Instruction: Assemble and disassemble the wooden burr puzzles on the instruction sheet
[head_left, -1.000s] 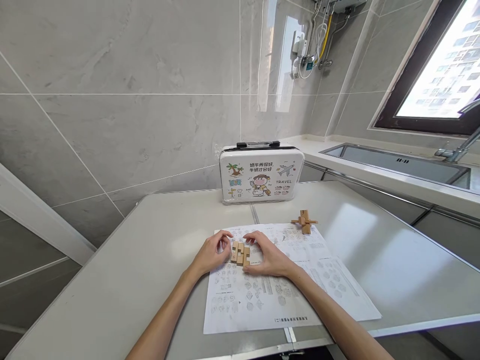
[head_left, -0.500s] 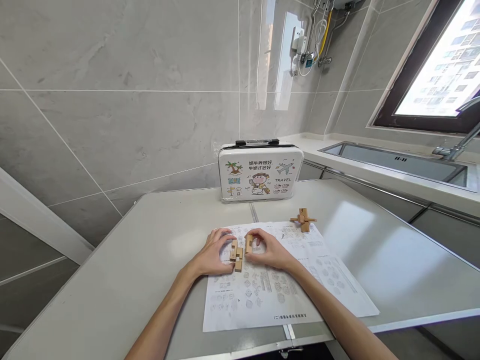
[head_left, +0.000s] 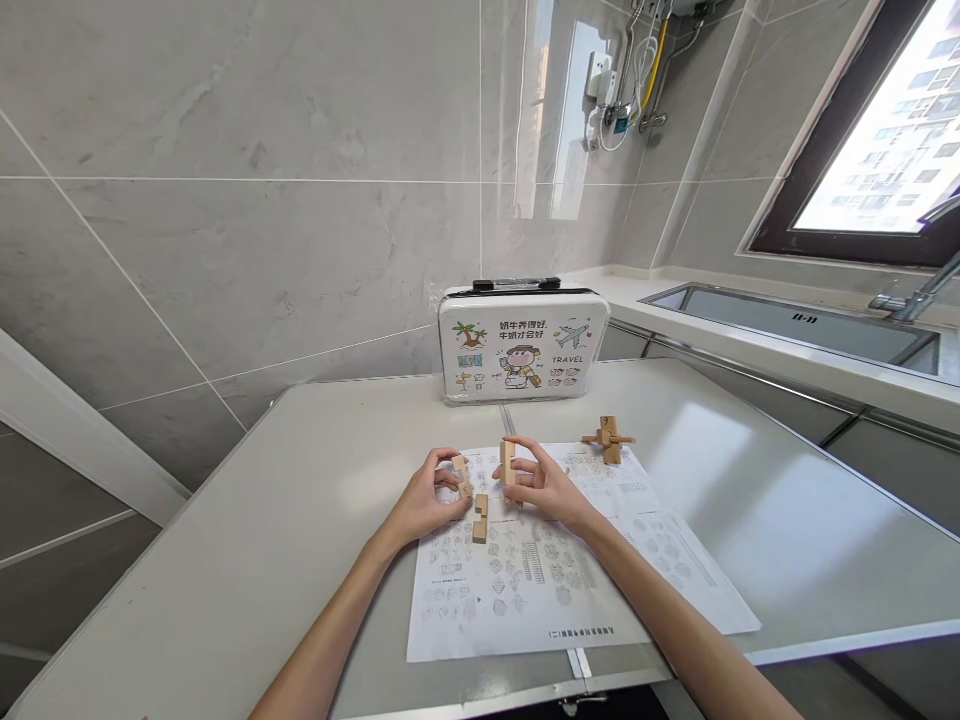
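Note:
My left hand (head_left: pixel 424 497) is closed round a notched wooden puzzle piece (head_left: pixel 460 472), held a little above the printed instruction sheet (head_left: pixel 540 580). My right hand (head_left: pixel 541 483) pinches a second wooden piece (head_left: pixel 508 462) upright between thumb and fingers, close to the left one. Between both hands a third wooden piece (head_left: pixel 480 517) lies flat on the sheet. An assembled wooden cross puzzle (head_left: pixel 608 439) stands at the sheet's far right corner.
A white illustrated case (head_left: pixel 521 345) stands upright at the back of the grey table (head_left: pixel 247 560), against the tiled wall. A steel sink (head_left: pixel 795 320) with a tap (head_left: pixel 919 292) is at the right under a window. The table's front edge lies near me.
The three wooden pieces were grouped together on the sheet. Each hand has lifted one piece away and apart, leaving the third lying on the paper.

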